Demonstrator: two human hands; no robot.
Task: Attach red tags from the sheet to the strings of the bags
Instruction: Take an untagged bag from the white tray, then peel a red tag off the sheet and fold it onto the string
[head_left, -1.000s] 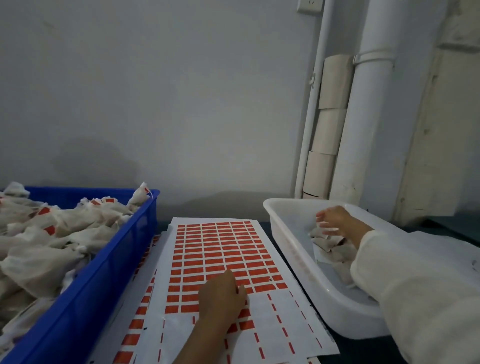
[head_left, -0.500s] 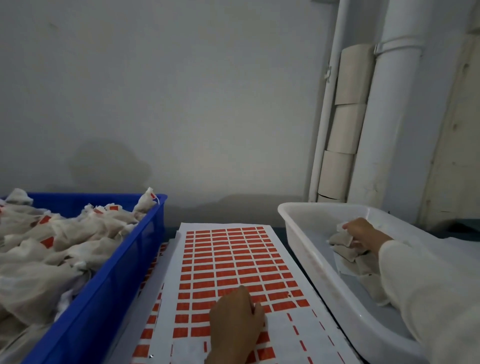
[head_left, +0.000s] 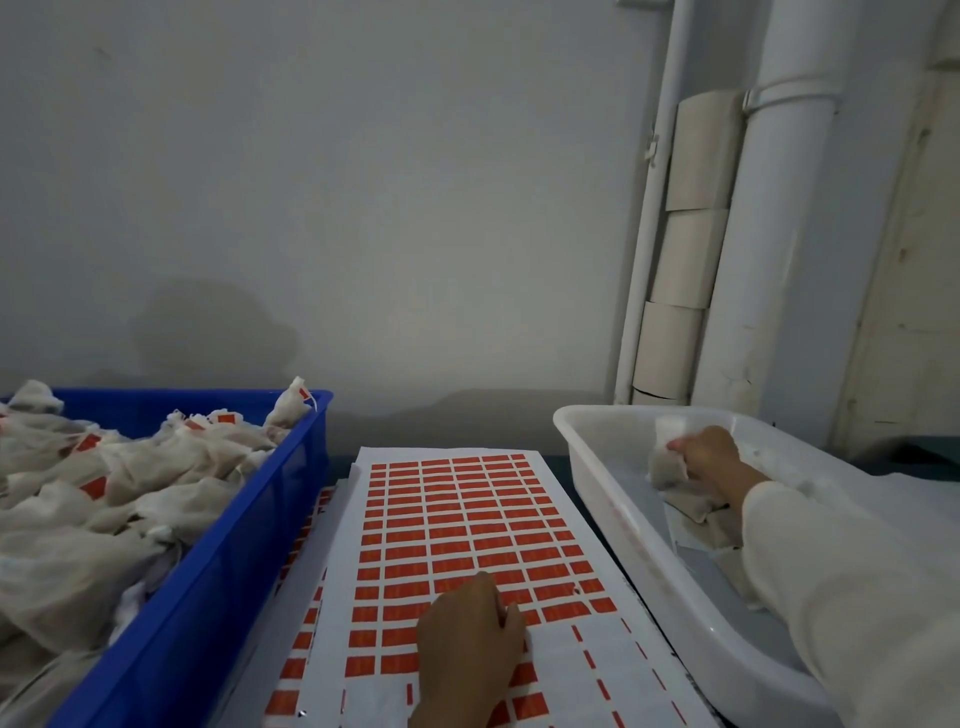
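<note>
The sheet (head_left: 457, 525) fills the gap between blue crate (head_left: 208, 587) and white tub (head_left: 623, 525). The left hand (head_left: 467, 644) lies knuckles-up on its near rows, grip hidden. The right hand (head_left: 706, 454) clutches a bag (head_left: 667, 457) by the tub's far wall.

Left hand (head_left: 470, 636) on tag sheet (head_left: 457, 525), right hand (head_left: 706, 452) gripping bag (head_left: 667, 465)

White pipes (head_left: 769, 234) and paper rolls (head_left: 685, 249) stand against the wall (head_left: 363, 182).

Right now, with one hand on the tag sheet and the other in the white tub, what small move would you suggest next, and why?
Probably lift the bag out of the white tub and bring it over the sheet. The right hand seems to have its grip closed on that bag, while the left hand rests on the red tags, ready to peel one. No string is visible yet.
</note>
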